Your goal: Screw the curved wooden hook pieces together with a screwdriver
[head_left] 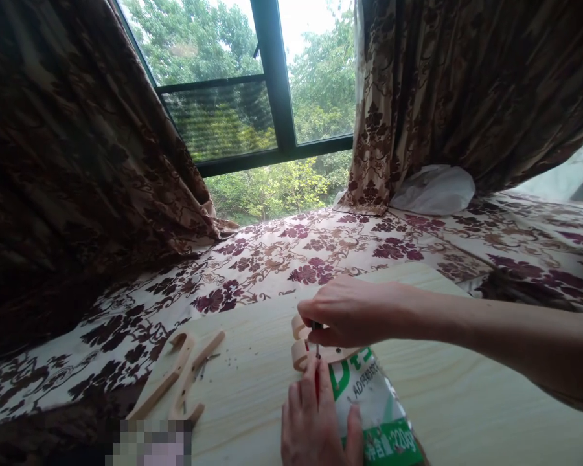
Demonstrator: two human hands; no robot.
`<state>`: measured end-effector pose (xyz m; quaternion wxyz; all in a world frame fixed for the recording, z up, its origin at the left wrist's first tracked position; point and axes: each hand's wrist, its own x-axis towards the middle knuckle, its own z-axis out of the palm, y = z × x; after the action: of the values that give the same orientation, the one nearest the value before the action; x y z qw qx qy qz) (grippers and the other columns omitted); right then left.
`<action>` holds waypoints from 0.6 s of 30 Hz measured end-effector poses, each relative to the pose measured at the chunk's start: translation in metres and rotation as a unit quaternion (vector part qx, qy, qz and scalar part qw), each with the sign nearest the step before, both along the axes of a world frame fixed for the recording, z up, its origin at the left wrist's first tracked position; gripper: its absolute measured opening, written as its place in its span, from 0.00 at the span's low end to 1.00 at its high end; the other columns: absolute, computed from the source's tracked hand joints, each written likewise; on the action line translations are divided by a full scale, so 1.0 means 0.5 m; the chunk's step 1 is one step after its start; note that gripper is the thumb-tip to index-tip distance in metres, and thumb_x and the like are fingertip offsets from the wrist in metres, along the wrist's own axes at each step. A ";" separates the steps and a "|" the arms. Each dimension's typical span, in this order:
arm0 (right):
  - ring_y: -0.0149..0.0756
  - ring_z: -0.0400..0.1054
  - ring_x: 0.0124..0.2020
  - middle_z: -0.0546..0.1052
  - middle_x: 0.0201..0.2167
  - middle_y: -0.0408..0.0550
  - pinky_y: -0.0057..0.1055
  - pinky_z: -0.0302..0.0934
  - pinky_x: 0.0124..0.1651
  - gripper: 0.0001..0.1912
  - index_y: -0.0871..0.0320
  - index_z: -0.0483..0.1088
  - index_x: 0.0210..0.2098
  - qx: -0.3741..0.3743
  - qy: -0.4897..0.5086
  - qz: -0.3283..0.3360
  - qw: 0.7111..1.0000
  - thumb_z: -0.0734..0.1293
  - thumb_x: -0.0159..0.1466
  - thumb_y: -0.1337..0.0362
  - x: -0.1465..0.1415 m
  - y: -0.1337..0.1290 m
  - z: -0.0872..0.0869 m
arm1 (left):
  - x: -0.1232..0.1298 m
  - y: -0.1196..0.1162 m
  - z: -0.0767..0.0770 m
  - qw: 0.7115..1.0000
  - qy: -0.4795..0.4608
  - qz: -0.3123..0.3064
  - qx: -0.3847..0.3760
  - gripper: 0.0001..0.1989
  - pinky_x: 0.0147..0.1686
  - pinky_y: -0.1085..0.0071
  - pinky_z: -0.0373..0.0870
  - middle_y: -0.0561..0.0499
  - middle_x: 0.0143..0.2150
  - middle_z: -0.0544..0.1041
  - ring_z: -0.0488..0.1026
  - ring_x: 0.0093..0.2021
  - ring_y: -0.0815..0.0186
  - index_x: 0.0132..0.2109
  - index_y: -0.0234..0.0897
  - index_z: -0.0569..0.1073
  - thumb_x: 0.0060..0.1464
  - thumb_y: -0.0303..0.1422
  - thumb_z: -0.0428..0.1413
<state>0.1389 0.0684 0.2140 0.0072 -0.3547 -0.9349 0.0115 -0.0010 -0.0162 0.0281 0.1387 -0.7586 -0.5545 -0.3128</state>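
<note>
My right hand (342, 315) is closed around the dark handle of what looks like a screwdriver (317, 349), its thin shaft pointing down. The tip ends at the fingertips of my left hand (313, 411), which press together against a pale curved wooden piece (300, 355); the thumb lies apart. Something red shows between those fingers, too small to name. Part of the wooden piece is hidden behind both hands. Beneath it and my left hand lies a white and green printed plastic bag (388, 421).
More curved wooden parts (187, 372) lie at the board's left, with a few screws (203, 367) beside them. The pale wooden board (243, 395) rests on flowered fabric (272, 259). A white plastic bag (434, 189) sits by the right curtain (376, 129), near the window.
</note>
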 end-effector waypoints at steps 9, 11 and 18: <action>0.27 0.50 0.20 0.72 0.23 0.44 0.29 0.40 0.22 0.07 0.59 0.69 0.33 0.003 0.019 0.030 0.999 0.59 0.61 0.65 -0.008 0.003 -0.009 | 0.011 0.015 0.029 0.996 0.073 0.021 -0.046 0.26 0.37 0.61 0.69 0.43 0.59 0.66 0.69 0.47 0.55 0.57 0.38 0.66 0.49 0.35 0.52; 0.27 0.50 0.20 0.72 0.23 0.44 0.29 0.39 0.22 0.07 0.59 0.68 0.33 0.002 0.025 0.023 0.999 0.60 0.61 0.65 -0.007 0.003 -0.015 | 0.018 0.020 0.032 0.996 0.066 0.015 -0.050 0.25 0.40 0.61 0.69 0.41 0.57 0.68 0.67 0.51 0.54 0.56 0.36 0.67 0.50 0.34 0.51; 0.29 0.57 0.20 0.72 0.23 0.47 0.31 0.40 0.23 0.06 0.59 0.66 0.33 0.002 0.024 0.054 0.998 0.58 0.62 0.66 0.003 -0.022 -0.019 | 0.013 0.004 0.016 0.998 0.053 -0.006 -0.026 0.22 0.45 0.58 0.66 0.41 0.51 0.71 0.67 0.51 0.52 0.54 0.35 0.69 0.54 0.39 0.50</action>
<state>0.1407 0.0573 0.2046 0.0296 -0.3033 -0.9522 0.0190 0.0054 -0.0142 0.0363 0.1458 -0.7806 -0.5500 -0.2587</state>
